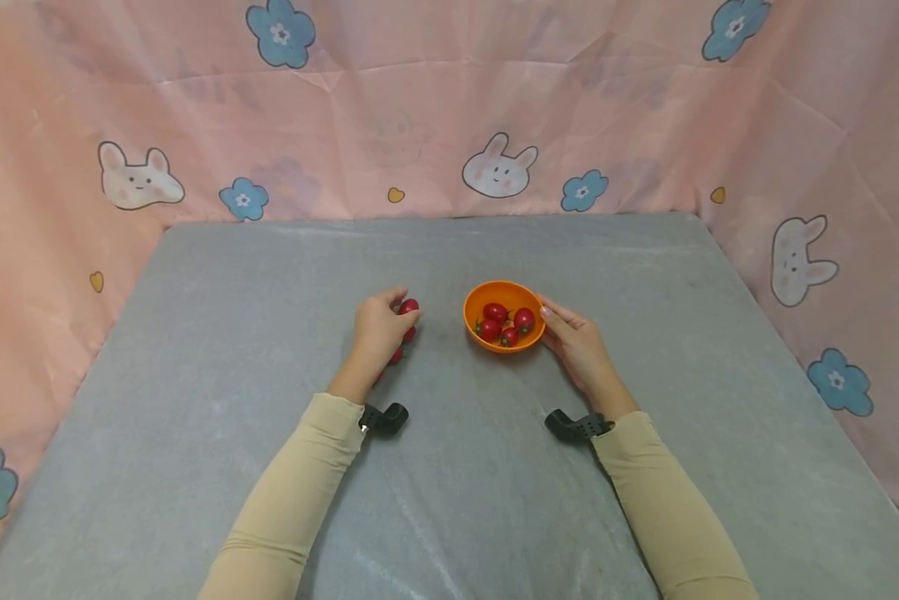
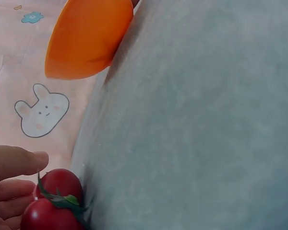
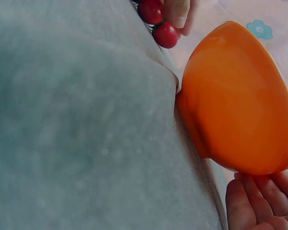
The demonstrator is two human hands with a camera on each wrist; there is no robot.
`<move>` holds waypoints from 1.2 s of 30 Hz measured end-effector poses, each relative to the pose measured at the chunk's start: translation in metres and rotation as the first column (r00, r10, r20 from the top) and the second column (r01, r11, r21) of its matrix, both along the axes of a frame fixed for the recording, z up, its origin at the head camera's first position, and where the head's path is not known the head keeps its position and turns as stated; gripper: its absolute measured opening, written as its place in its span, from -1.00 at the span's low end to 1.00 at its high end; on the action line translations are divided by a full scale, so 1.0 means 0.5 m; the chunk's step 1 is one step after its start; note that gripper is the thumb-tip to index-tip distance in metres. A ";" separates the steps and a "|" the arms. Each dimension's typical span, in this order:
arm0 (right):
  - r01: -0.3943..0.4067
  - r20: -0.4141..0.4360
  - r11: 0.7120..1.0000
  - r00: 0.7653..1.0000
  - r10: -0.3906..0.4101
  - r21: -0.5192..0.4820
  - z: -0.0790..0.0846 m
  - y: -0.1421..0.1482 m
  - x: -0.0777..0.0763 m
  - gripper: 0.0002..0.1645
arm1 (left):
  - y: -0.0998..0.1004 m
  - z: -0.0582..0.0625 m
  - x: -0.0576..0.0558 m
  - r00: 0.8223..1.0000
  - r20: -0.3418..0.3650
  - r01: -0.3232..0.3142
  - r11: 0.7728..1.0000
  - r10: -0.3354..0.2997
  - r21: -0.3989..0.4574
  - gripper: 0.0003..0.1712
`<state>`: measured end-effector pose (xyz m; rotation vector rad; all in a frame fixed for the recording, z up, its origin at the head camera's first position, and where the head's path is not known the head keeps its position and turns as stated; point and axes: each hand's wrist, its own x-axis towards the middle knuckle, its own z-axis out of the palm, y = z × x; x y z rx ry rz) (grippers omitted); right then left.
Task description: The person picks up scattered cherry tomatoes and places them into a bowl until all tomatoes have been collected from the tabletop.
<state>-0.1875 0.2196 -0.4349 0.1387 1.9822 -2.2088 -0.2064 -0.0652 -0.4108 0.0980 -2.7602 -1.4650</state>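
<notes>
My left hand point(image 1: 377, 327) reaches over a short row of red cherry tomatoes point(image 1: 408, 335) on the table. Its thumb is extended and its fingertips are right at the far tomatoes. Two tomatoes point(image 2: 55, 213) with green stems show beside those fingers in the left wrist view; the hand partly hides the row from above. An orange bowl point(image 1: 476, 335) stands to the right, with several cherry tomatoes point(image 1: 496, 312) inside. My right hand point(image 1: 580, 350) holds the bowl by its right side, thumb at the rim and fingers point(image 3: 261, 194) against the outer wall.
A grey cloth covers the table point(image 1: 464, 467) under both arms. Pink curtain point(image 1: 389, 100) printed with rabbits and blue flowers encloses the back and both sides. A dark band with a camera point(image 1: 385, 419) sits on each wrist, over beige sleeves.
</notes>
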 end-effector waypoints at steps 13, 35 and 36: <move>0.000 -0.007 1.000 1.000 0.000 0.021 -0.004 0.002 -0.005 -0.34 | 0.003 -0.006 -0.008 0.999 0.017 -0.036 0.998 0.037 -0.053 -0.58; 0.008 0.019 1.000 1.000 -0.008 0.009 -0.005 0.002 -0.003 -0.35 | 0.014 0.005 0.004 0.995 -0.015 -0.098 0.995 0.098 0.031 -0.64; 0.009 0.019 1.000 1.000 -0.009 0.008 -0.005 0.003 -0.002 -0.34 | 0.017 0.005 0.005 0.995 -0.021 -0.095 0.995 0.096 0.034 -0.64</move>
